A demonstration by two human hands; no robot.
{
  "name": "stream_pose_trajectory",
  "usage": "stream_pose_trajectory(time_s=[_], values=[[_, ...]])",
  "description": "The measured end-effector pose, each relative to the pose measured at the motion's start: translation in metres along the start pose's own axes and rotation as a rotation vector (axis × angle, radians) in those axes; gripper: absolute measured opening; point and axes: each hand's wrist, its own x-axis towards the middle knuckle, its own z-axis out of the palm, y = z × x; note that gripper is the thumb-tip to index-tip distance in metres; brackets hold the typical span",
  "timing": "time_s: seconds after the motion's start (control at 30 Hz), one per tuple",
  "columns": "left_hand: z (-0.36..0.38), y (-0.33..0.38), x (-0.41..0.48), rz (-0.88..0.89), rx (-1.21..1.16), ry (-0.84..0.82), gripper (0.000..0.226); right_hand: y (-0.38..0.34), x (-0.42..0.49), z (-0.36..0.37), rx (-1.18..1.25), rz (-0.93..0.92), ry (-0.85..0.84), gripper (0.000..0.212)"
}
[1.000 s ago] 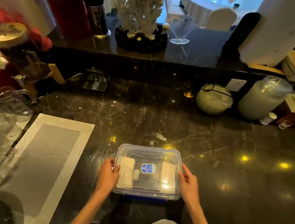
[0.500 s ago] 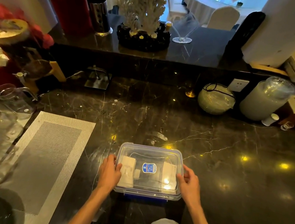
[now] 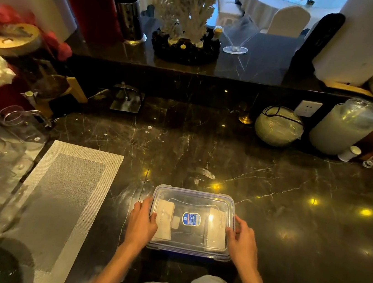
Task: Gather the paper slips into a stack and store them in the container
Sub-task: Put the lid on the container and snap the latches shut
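A clear plastic container [image 3: 194, 196] with its lid on and a blue label in the middle sits on the dark marble counter near the front edge. Through the lid I see white paper slips [image 3: 165, 217] lying inside, at the left and at the right. My left hand [image 3: 141, 225] presses on the container's left edge, fingers over the lid rim. My right hand [image 3: 242, 242] holds the right edge in the same way.
A grey woven placemat [image 3: 60, 193] lies to the left, with glassware [image 3: 13, 121] beyond it. At the back stand a round wrapped ball [image 3: 277, 126], a tall clear jar [image 3: 343, 127], a small white cup [image 3: 349, 153] and a metal stand [image 3: 127, 98]. A raised ledge carries ornaments.
Both hands stay on the container's sides; the fingers have shifted slightly along the lid rim. The container has not moved.
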Motion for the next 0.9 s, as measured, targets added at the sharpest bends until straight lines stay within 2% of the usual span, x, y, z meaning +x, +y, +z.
stream_pose_trajectory(time_s=[0.1,0.17,0.27,0.3,0.37,0.47,0.53,0.6,0.67,0.77,0.9], values=[[-0.003,0.004,0.009,-0.048,0.052,-0.052,0.044,-0.008,0.005,-0.001,-0.132,0.010,-0.015,0.050],[-0.005,0.010,0.016,-0.058,0.208,-0.090,0.053,-0.015,0.004,0.000,-0.269,0.008,-0.012,0.053],[-0.004,0.021,0.029,0.041,0.401,-0.104,0.078,-0.025,-0.002,0.011,-0.552,-0.217,0.098,0.075],[-0.003,0.027,0.036,0.116,0.403,-0.111,0.085,-0.028,-0.004,0.017,-0.590,-0.307,0.084,0.083],[-0.003,0.043,0.056,0.245,0.422,-0.163,0.086,-0.031,-0.006,0.032,-0.645,-0.428,-0.042,0.092],[-0.005,0.071,0.090,0.269,0.549,-0.424,0.083,-0.022,-0.005,0.048,-0.745,-0.481,-0.221,0.091],[-0.003,0.086,0.106,0.240,0.600,-0.634,0.090,-0.017,-0.002,0.050,-0.742,-0.470,-0.256,0.089],[0.000,0.094,0.118,0.180,0.562,-0.817,0.092,-0.015,-0.001,0.051,-0.736,-0.456,-0.264,0.088],[0.001,0.098,0.125,0.120,0.470,-0.907,0.092,-0.016,0.000,0.052,-0.726,-0.444,-0.275,0.088],[0.002,0.093,0.129,0.123,0.373,-0.891,0.092,-0.017,-0.001,0.051,-0.726,-0.438,-0.288,0.089],[0.005,0.073,0.125,0.307,0.337,-0.700,0.077,-0.018,-0.001,0.051,-0.705,-0.433,-0.298,0.088]])
